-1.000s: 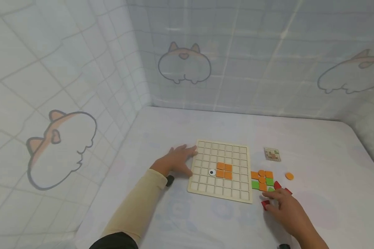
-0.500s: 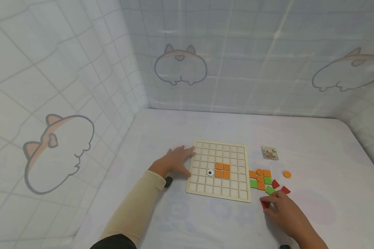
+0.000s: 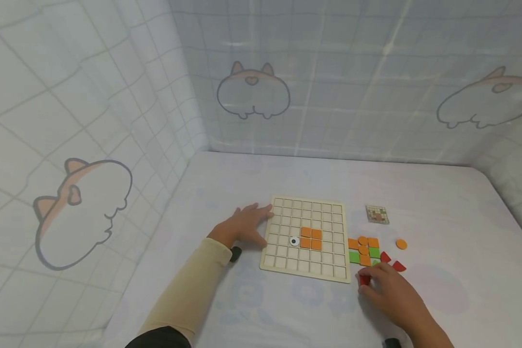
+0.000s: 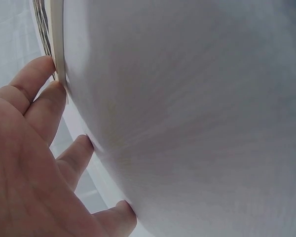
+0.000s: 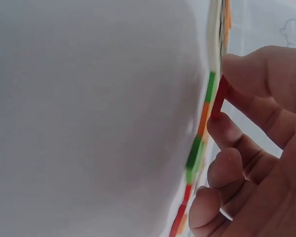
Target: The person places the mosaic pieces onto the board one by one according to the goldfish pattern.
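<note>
My left hand (image 3: 243,224) rests at the left edge of a pale gridded wooden board (image 3: 336,274), fingers spread. In the left wrist view two fingertips touch the board's side (image 4: 58,39). Four-square orange tiles (image 3: 311,238) sit together in the board's middle, with a white eye disc (image 3: 294,241) just left of them. To the right of the board, my right hand (image 3: 391,292) pinches a red tile (image 3: 364,280) between thumb and fingers. The right wrist view shows that red tile (image 5: 219,96) edge-on, lifted off the table, near the board's corner.
Right of the board lie several orange and green tiles (image 3: 374,253), two red wedge tiles (image 3: 398,266) and a lone orange disc (image 3: 401,244). A small printed pattern card (image 3: 377,214) lies behind them. Curtain-like walls enclose the white table (image 3: 243,174).
My right hand has taken up the red tile from the table and moved slightly left toward the board with it. The left hand stays at the board's edge.
</note>
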The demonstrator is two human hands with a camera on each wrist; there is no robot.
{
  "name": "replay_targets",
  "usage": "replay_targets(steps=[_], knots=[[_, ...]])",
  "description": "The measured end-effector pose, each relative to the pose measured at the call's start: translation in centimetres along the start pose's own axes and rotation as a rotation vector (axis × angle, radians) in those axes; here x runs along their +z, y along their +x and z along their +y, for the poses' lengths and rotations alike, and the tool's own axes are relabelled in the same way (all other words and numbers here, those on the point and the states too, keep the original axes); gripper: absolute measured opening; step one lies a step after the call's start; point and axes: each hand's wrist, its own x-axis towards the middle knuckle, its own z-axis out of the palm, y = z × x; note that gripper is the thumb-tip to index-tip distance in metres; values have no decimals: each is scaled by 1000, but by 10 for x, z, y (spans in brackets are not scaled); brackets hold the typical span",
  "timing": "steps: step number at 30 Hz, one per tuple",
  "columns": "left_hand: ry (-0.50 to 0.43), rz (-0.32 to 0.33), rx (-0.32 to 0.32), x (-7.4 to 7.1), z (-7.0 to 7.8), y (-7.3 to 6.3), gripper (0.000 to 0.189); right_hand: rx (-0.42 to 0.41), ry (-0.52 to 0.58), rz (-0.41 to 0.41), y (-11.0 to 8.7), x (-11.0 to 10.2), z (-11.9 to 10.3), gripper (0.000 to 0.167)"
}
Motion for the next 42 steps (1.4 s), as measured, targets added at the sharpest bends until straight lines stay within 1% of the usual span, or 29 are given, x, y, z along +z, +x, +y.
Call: replay_targets(steps=[9,14,21,28,32,42], knots=[[-17,8,-11,0,1,0,100,-100,-8,72,14,-5,-24,26],[-25,5,-21,-1,2,-2,99,-135,-1,86,22,-5,-36,27],[-39,8,-18,-2,4,-3,98,-143,-4,78,37,-3,-49,28],[-36,3,-27,-3,6,-4,98,-155,-30,48,50,7,-57,29],[-32,1,-21,-3,7,-4,97,-141,-49,32,54,13,-61,30],[-11,1,-30,-3,7,-5,98,-114,-126,39,55,16,-69,33]])
